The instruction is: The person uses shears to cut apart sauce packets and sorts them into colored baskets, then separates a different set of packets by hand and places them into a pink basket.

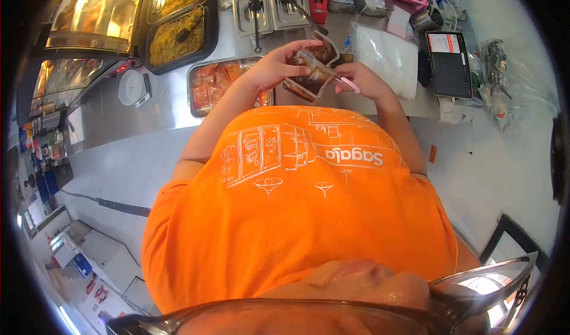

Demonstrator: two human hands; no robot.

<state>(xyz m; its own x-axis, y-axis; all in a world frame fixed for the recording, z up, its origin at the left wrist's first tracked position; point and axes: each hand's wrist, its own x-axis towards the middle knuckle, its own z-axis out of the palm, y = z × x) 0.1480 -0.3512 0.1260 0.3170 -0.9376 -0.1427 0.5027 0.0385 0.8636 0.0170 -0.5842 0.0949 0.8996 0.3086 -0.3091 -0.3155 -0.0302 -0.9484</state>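
Note:
My left hand (278, 68) is closed on clear plastic packets (310, 78) with dark brown contents, held over the steel counter's front edge. To their right, my right hand (363, 82) is closed around scissors with a pink handle (348, 84). The scissors point toward the packets; their blades are hard to make out against the plastic. Below and left of the packets, partly behind my left forearm, lies a steel tray (193, 91) of reddish-orange wrapped portions.
Black trays of yellow food (172, 44) stand at the back left, beside lidded steel containers (252, 17) with black ladles. A white scale (132, 87) sits far left. Clear plastic bags (386, 59) and a black tablet (449, 68) lie right.

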